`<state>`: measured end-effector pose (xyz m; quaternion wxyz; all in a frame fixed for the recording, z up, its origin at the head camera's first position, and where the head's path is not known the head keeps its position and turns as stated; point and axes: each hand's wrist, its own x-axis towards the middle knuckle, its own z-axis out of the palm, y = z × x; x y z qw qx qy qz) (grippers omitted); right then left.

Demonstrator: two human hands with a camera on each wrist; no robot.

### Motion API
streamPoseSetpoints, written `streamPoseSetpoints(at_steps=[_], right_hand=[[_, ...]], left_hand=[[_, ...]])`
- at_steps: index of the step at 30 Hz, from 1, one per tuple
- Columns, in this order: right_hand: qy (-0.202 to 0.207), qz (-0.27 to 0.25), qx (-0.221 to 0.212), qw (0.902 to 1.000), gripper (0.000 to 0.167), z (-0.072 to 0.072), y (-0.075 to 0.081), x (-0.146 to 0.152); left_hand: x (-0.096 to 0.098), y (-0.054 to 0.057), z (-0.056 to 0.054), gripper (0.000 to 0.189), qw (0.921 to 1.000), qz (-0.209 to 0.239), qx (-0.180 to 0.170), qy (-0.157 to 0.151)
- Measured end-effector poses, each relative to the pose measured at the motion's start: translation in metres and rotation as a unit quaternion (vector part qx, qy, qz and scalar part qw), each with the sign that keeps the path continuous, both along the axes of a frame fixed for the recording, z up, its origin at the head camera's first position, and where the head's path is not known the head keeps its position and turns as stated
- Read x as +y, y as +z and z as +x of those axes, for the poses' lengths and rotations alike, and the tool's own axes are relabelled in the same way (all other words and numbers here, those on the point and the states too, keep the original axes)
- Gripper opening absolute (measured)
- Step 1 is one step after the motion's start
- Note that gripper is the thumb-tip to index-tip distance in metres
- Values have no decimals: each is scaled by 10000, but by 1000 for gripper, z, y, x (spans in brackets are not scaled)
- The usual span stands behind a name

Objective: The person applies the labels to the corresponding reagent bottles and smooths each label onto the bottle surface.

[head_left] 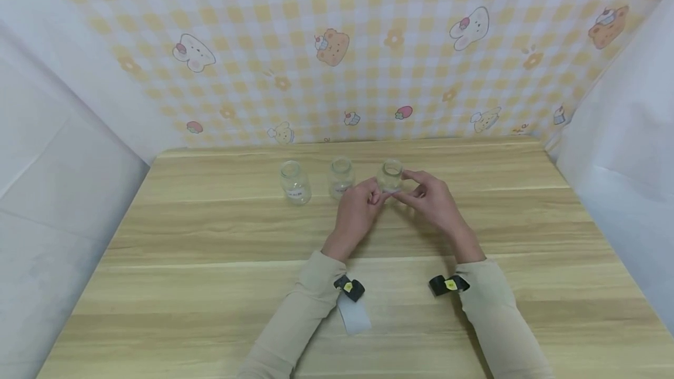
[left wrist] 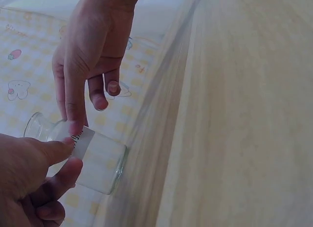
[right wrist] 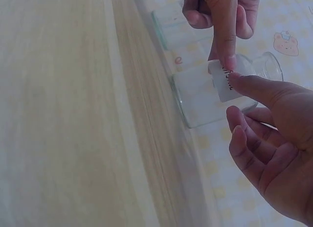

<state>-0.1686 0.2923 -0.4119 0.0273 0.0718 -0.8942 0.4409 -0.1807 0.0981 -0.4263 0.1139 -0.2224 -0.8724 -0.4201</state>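
Observation:
A clear glass jar stands upright between the two hands at the right end of a row. On its side is a white label with dark print, partly covered by fingertips. The right hand holds this jar, its thumb on the label and a finger reaching round behind the glass. From the other side, the left hand presses its thumb against the label. Its index fingertip is close to the glass, and the other fingers are bent. Both thumb tips nearly meet on the label.
Two more labelled glass jars, a left one and a middle one, stand on the wooden table. A pale strip of paper lies by the left forearm. Behind the table hangs a checked cloth.

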Motion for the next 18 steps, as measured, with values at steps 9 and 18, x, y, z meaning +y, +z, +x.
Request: streamPoseSetpoints(at_steps=[9,18], right_hand=[[111,38,51,9999,52,0,-1,4],[241,-74,48,9997,50,0,-1,8]], left_hand=[[-2,1,0,47,9997,-181,-132,-79],[-3,4,-1,47,9990,-297,-287,-160]])
